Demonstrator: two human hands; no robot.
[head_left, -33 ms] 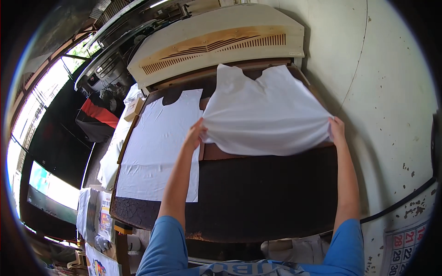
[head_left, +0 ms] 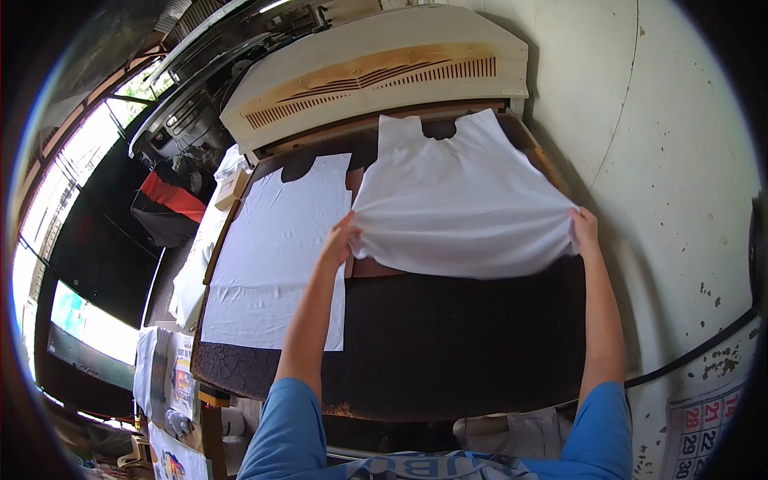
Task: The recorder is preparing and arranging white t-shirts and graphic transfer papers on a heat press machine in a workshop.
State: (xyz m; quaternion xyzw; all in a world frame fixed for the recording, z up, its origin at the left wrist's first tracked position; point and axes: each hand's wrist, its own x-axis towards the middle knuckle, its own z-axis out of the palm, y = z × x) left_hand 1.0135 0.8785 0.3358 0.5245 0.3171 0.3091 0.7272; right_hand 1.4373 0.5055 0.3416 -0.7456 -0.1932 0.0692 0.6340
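Fingers (head_left: 581,214) of the left hand (head_left: 340,239) and right hand (head_left: 586,230) pinch opposite sides of a white shirt piece (head_left: 448,188), drawn between them over the right half of a dark table (head_left: 464,344). Another white piece (head_left: 268,256) lies flat beside it, before a vented cream hood (head_left: 384,40).

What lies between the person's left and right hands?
A white fabric piece spans from the left hand to the right hand in the head view.

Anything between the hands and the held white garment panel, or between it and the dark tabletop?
Nothing visible blocks the left hand or right hand; both grip the white garment panel. Beneath its lower left, a reddish-brown layer lies on the dark tabletop.
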